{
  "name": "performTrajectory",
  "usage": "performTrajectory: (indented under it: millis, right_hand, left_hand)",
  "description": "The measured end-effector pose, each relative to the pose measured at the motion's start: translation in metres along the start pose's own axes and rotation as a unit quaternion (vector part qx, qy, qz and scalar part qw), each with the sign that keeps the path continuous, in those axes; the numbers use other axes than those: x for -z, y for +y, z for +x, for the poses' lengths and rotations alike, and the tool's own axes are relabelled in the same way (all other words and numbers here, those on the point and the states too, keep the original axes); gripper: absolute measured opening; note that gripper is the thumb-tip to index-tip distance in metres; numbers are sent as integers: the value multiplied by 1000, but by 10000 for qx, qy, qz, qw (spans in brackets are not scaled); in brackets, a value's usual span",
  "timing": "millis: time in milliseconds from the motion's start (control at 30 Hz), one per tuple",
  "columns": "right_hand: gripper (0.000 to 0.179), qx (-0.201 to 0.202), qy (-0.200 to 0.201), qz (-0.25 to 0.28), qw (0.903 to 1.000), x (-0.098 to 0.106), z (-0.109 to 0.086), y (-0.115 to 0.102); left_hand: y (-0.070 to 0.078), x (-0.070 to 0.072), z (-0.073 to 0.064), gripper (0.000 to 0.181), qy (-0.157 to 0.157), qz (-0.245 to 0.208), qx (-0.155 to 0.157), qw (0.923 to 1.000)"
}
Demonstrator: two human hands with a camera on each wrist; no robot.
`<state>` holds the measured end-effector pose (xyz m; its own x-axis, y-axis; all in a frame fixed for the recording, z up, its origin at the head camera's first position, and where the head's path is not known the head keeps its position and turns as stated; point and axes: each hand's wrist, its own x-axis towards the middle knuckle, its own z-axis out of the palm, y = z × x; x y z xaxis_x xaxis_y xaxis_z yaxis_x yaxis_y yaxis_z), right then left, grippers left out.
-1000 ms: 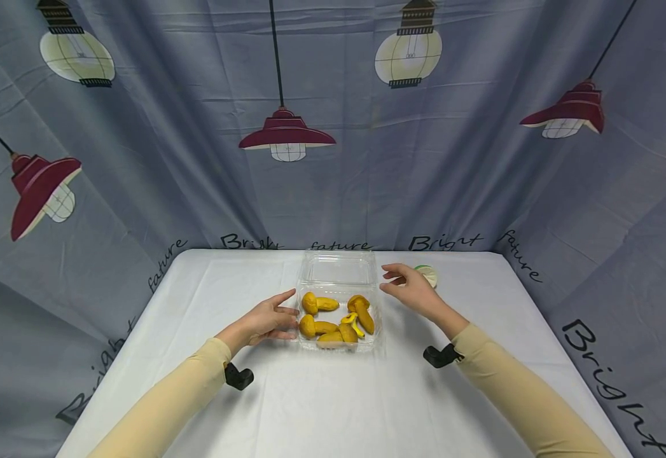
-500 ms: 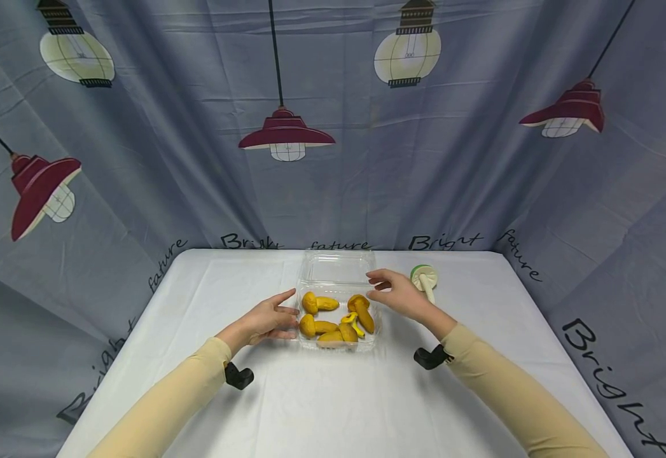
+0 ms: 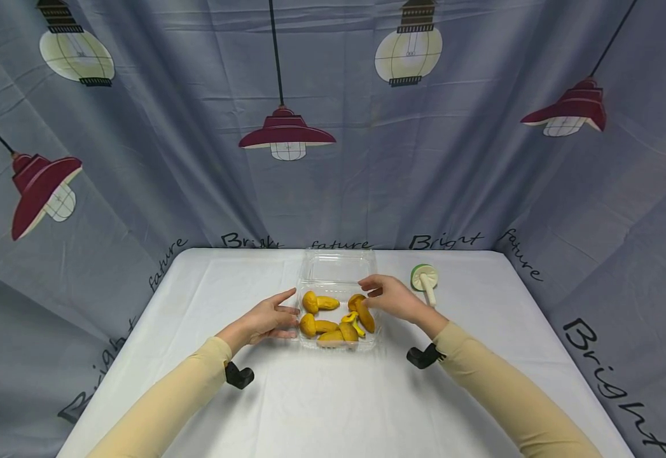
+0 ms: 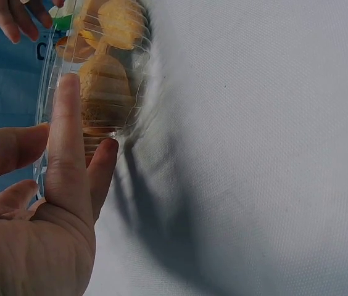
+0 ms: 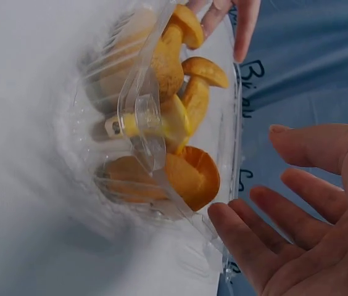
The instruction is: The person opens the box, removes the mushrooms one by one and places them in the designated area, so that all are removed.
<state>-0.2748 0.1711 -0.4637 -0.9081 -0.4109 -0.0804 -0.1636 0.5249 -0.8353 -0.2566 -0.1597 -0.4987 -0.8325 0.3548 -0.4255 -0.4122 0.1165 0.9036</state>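
A clear plastic clamshell box (image 3: 337, 267) lies with its lid back, holding several yellow-brown mushrooms (image 3: 326, 304) and a small bright yellow banana-shaped piece (image 5: 175, 123). My left hand (image 3: 265, 320) stands at the box's left side, fingers spread and fingertips right at the clear wall. Over the right rim reaches my right hand (image 3: 398, 298), its thumb and fingers apart with nothing between them. In the head view it overlaps the edge of the right-hand mushroom (image 3: 365, 319). The right wrist view has a fingertip (image 5: 219, 213) close to that mushroom's cap.
A pale mushroom with a green-edged cap (image 3: 424, 278) lies on the white tablecloth (image 3: 333, 401), right of the box. Behind the table hangs a grey-blue curtain (image 3: 333, 197) printed with lamps and lettering.
My right hand has moved left from beside the pale mushroom to over the box's right rim, uncovering that mushroom. The left hand has stayed in place.
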Motion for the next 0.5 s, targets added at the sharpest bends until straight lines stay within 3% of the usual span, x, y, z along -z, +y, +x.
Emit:
performTrajectory:
  millis: [500]
  right_hand:
    - [40, 0, -393, 29, 9992, -11, 4, -3]
  left_hand:
    - [0, -1, 0, 83, 41, -25, 18, 10000]
